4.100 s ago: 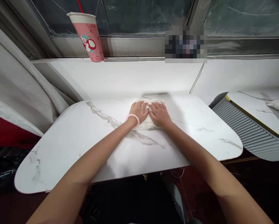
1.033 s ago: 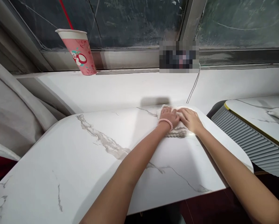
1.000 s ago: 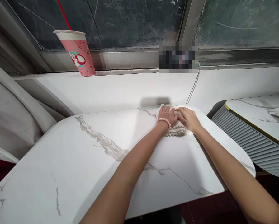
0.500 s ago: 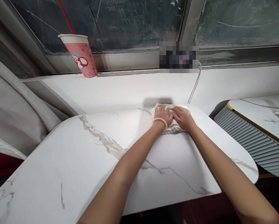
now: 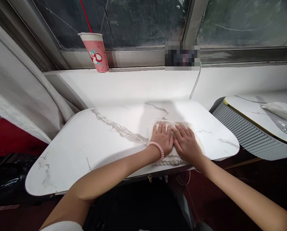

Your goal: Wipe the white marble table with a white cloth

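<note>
A folded white cloth (image 5: 174, 159) lies flat on the white marble-patterned tabletop (image 5: 124, 117), close to its front edge. My left hand (image 5: 162, 138), with a pink coiled band at the wrist, presses down on the cloth's left half, fingers stretched forward. Beside it my right hand (image 5: 186, 142) lies flat on the right half, fingers spread a little. The two hands touch or nearly touch at the thumbs. Both palms hide the middle of the cloth.
A pink paper cup (image 5: 99, 56) with a red straw stands on the window ledge. A blurred dark object (image 5: 182, 57) and its white cable are right of it. Another marble-top counter (image 5: 244, 101) with ribbed sides stands at right. A grey curtain (image 5: 35, 73) hangs at left.
Both hands have drawn the cloth back from the table's far edge to near its front edge. The camera view has shifted somewhat, so the cup appears farther right.
</note>
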A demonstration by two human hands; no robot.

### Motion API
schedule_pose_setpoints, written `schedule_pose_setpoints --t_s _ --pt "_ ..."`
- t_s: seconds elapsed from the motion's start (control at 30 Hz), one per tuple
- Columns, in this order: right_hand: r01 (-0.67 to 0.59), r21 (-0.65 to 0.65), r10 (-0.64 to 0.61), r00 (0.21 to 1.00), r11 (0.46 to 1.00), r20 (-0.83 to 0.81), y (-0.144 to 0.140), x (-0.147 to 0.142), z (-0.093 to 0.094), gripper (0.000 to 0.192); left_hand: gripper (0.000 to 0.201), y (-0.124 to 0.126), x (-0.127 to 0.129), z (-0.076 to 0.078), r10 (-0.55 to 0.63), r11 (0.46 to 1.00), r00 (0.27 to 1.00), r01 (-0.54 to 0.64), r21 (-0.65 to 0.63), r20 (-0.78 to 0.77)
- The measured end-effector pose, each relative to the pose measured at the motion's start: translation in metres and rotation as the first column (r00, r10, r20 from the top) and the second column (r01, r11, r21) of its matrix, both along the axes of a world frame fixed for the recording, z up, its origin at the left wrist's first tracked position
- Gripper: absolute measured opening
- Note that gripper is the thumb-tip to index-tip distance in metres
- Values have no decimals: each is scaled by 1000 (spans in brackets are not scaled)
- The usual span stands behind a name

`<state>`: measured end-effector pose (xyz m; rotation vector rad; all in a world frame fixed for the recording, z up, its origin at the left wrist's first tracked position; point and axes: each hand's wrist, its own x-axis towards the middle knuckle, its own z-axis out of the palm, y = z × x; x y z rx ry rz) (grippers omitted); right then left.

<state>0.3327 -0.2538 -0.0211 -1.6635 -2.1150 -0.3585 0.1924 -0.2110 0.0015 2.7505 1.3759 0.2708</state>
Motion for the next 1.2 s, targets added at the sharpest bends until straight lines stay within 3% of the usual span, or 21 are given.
schedule_pose_setpoints --t_s 0.17,0.3,0.4,0.63,0.93,1.07,1.2 --pt "-1 -15 1 1000 1000 -4 -18 -33 3 45 54 -17 -35 2 15 1000 1000 -15 -15 -1" --pt "26 -59 -26 1000 998 -2 -4 -53 6 46 49 8 -53 6 19 994 1000 -17 -111 17" --pt "32 -85 -31 999 996 20 23 -64 9 47 44 39 -61 9 64 981 996 -53 -189 56" --pt "18 -160 -16 1000 987 13 113 -82 16 44 41 110 -73 2 177 984 971 -173 -41 158" --pt "-29 -145 27 1000 989 -15 200 -122 17 43 39 197 -113 0 227 974 956 -227 -23 185" --pt "-88 -117 85 996 989 -28 226 -140 16 40 40 217 -135 -4 263 964 943 -267 -13 205" --pt "-130 -94 127 991 987 -36 231 -144 12 41 42 217 -142 -8 289 954 938 -298 22 189"
